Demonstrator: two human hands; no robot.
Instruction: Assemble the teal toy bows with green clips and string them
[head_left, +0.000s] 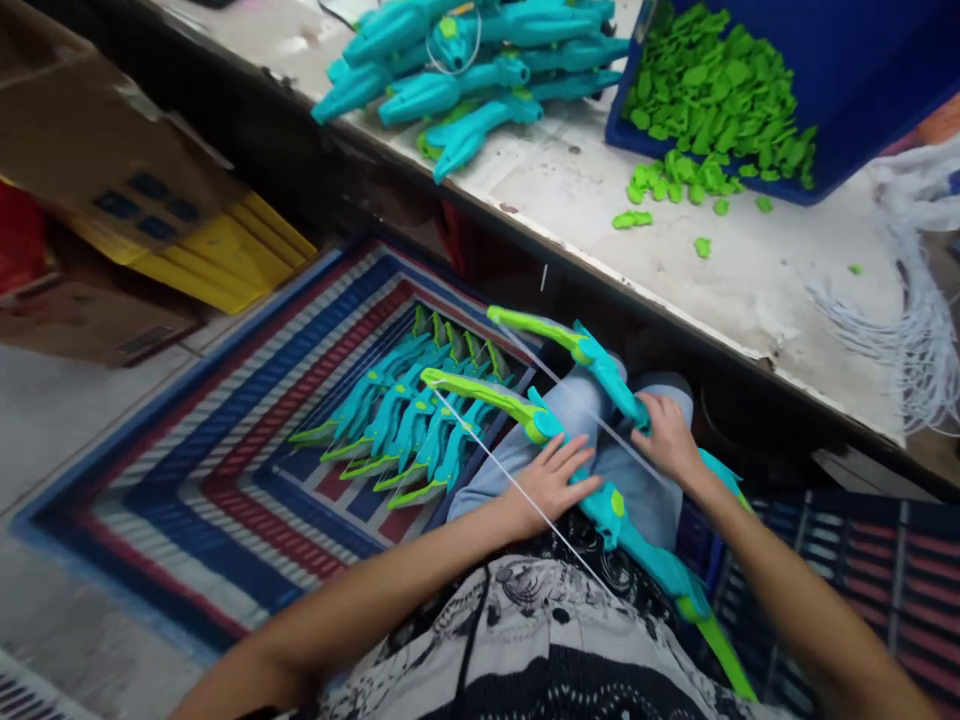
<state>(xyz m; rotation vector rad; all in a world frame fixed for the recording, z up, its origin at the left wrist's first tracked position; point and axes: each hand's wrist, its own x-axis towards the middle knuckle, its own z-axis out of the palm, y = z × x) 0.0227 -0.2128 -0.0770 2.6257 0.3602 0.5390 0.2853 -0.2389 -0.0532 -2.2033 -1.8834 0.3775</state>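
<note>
Across my lap lies a turquoise and green toy bow [637, 553] with a white string running from its green tip toward my belly. My left hand [551, 485] rests on its middle, fingers stretched out and spread. Beyond it, my right hand [664, 435] is closed around the turquoise middle of a second toy bow [606, 372]. That bow is tilted alike over my knees, its string slanting below it; my right forearm partly hides its lower end.
Several finished-looking bows [405, 425] lie in a row inside a striped crate [247, 440] at left. On the worktable [570, 190] are piled turquoise bow bodies [450, 90], a blue bin [862, 100] spilling green pieces [712, 90], and white strings [926, 340]. Cardboard boxes [82, 120] stand left.
</note>
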